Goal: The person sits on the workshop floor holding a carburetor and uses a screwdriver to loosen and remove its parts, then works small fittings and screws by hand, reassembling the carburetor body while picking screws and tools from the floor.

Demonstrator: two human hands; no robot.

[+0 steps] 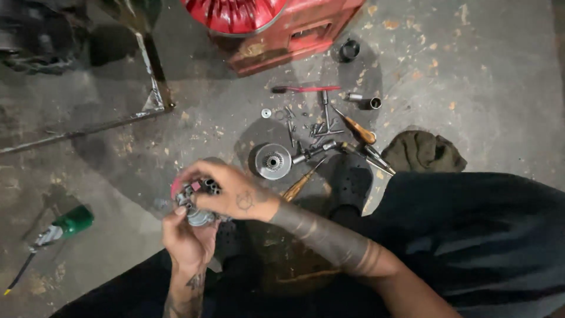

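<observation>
The left hand (187, 235) holds a small metal part (197, 206) from below, its fingers closed around the lower side. The right hand (226, 189) comes over it from the right, and its fingers are pinched on the top of the same part. The part is grey and seems made of several pieces, with a round silvery body low down, a dark short tube end at the upper right, and something pink at its left edge (what the pink piece is, I cannot tell). It is held in the air above the person's lap, in the near left-centre of the scene.

Farther away on the concrete floor (482, 70) lie a round metal disc (273, 161) with a toothed centre, a screwdriver with wooden handle (356, 129), loose bolts and a red-handled tool (306, 89). A red machine (276, 26) stands at the far side, and a green tool (65, 225) lies at the left.
</observation>
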